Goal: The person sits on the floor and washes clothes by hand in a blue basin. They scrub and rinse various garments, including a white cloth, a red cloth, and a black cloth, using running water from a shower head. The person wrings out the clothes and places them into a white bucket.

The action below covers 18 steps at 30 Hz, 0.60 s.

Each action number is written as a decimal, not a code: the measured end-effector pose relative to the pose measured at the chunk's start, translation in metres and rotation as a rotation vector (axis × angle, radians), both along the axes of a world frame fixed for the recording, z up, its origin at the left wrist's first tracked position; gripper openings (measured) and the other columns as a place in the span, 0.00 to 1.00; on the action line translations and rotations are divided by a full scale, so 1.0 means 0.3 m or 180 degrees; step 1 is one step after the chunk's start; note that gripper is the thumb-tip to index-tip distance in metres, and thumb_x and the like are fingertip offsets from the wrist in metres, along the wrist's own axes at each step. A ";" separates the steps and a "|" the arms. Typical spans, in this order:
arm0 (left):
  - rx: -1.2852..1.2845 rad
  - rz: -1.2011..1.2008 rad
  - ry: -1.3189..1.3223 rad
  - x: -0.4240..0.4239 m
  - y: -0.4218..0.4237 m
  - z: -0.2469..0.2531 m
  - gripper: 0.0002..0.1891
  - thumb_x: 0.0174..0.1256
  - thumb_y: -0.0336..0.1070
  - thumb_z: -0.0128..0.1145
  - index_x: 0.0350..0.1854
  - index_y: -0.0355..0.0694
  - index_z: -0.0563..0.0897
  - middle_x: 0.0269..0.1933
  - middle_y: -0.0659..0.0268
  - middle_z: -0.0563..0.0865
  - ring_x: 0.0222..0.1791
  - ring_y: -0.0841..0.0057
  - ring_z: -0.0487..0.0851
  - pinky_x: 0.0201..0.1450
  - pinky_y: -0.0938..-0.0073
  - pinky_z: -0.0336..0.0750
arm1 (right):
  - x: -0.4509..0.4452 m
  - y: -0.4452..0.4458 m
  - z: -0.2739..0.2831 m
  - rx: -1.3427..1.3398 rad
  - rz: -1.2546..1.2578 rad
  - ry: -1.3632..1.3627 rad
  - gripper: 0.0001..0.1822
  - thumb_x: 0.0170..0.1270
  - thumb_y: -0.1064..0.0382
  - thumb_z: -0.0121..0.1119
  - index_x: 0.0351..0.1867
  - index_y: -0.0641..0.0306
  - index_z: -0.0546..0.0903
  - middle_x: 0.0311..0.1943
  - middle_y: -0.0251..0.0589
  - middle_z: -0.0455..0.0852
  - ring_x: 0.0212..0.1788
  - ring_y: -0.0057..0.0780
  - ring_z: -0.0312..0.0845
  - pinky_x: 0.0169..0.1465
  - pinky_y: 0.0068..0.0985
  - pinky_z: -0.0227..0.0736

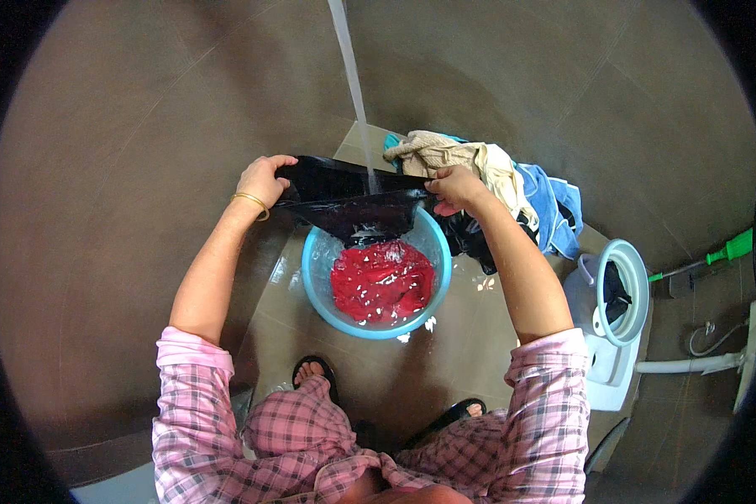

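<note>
A wet black cloth (359, 217) is stretched between my two hands over the far side of a blue plastic basin (313, 296). My left hand (263, 183) pinches its left end, and my right hand (457, 189) grips the right end. From above, a stream of water (353, 82) falls onto the cloth's middle. Inside the basin a soaked red cloth (384, 280) lies in water. The black cloth hides part of the basin's far rim. What kind of garment it is, I cannot tell.
A heap of laundry, with a beige cloth (431, 154) and a blue towel (545, 208), lies beyond my right hand. Farther right are a pale bucket (579, 283), a light-blue basin (642, 296) holding black cloth, and a white squat-toilet pan (611, 384). The tiled floor (472, 315) is wet.
</note>
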<state>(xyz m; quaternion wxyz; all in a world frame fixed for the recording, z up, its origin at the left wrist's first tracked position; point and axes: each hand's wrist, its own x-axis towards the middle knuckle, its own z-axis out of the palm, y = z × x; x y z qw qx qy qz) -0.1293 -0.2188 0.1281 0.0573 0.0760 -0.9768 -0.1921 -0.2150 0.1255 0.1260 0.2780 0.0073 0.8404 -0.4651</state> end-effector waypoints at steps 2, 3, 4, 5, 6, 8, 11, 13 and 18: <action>0.0028 -0.0164 0.0095 0.003 -0.018 0.019 0.23 0.51 0.31 0.66 0.54 0.52 0.83 0.49 0.54 0.84 0.52 0.57 0.81 0.56 0.63 0.74 | -0.005 -0.009 -0.004 -0.0301 -0.0003 -0.0189 0.10 0.64 0.66 0.57 0.44 0.67 0.78 0.26 0.43 0.82 0.20 0.33 0.81 0.24 0.30 0.83; 0.0041 -0.0282 0.0135 0.001 -0.024 0.027 0.24 0.51 0.31 0.67 0.54 0.52 0.82 0.49 0.54 0.84 0.52 0.57 0.81 0.56 0.63 0.74 | -0.006 -0.012 -0.005 -0.0744 -0.0359 -0.0368 0.08 0.64 0.67 0.56 0.43 0.66 0.77 0.29 0.44 0.82 0.22 0.33 0.82 0.27 0.30 0.84; 0.0189 -0.0248 0.0096 -0.002 -0.027 0.034 0.25 0.51 0.30 0.66 0.55 0.51 0.82 0.50 0.55 0.84 0.52 0.59 0.81 0.57 0.64 0.74 | -0.007 -0.014 -0.005 -0.1248 -0.0683 -0.0562 0.07 0.65 0.68 0.55 0.43 0.65 0.76 0.32 0.45 0.82 0.25 0.34 0.83 0.31 0.31 0.85; 0.0350 -0.0265 0.0052 -0.006 -0.027 0.041 0.25 0.51 0.30 0.66 0.56 0.50 0.81 0.51 0.56 0.85 0.52 0.62 0.81 0.57 0.66 0.74 | -0.009 -0.011 -0.002 -0.1915 -0.0815 -0.0825 0.06 0.65 0.69 0.55 0.42 0.64 0.75 0.35 0.45 0.82 0.28 0.34 0.84 0.35 0.31 0.86; 0.0524 -0.0290 0.0080 -0.011 -0.022 0.046 0.25 0.52 0.29 0.66 0.56 0.48 0.81 0.52 0.56 0.85 0.53 0.65 0.82 0.57 0.68 0.73 | -0.006 -0.008 0.000 -0.2480 -0.0923 -0.1115 0.07 0.65 0.71 0.52 0.43 0.65 0.74 0.35 0.46 0.83 0.33 0.36 0.85 0.36 0.34 0.87; 0.0827 -0.0487 0.0095 -0.018 0.000 0.053 0.23 0.53 0.31 0.65 0.55 0.48 0.82 0.51 0.55 0.85 0.52 0.62 0.82 0.57 0.66 0.74 | 0.004 0.005 0.011 -0.2953 -0.0833 -0.1636 0.07 0.65 0.70 0.52 0.43 0.66 0.74 0.34 0.45 0.83 0.34 0.37 0.85 0.37 0.34 0.87; 0.0851 -0.0389 0.0123 -0.026 0.057 0.057 0.21 0.57 0.31 0.63 0.55 0.45 0.82 0.48 0.54 0.86 0.44 0.66 0.86 0.51 0.67 0.77 | 0.033 0.024 0.041 -0.3036 -0.1300 -0.1729 0.09 0.61 0.65 0.57 0.41 0.64 0.79 0.35 0.41 0.85 0.35 0.34 0.85 0.39 0.30 0.85; 0.1875 0.0091 -0.0374 -0.035 0.091 0.059 0.20 0.59 0.24 0.56 0.56 0.41 0.80 0.40 0.59 0.86 0.25 0.77 0.82 0.31 0.74 0.78 | 0.053 0.031 0.066 -0.2808 -0.1287 -0.1554 0.11 0.59 0.63 0.60 0.43 0.62 0.80 0.39 0.40 0.86 0.40 0.36 0.83 0.46 0.34 0.81; 0.1540 -0.0030 -0.0361 -0.049 0.113 0.081 0.23 0.57 0.18 0.48 0.57 0.39 0.79 0.36 0.59 0.85 0.16 0.80 0.79 0.23 0.75 0.77 | 0.063 0.040 0.114 -0.2413 -0.1393 -0.1175 0.15 0.58 0.62 0.62 0.46 0.62 0.80 0.44 0.43 0.85 0.48 0.38 0.80 0.56 0.36 0.73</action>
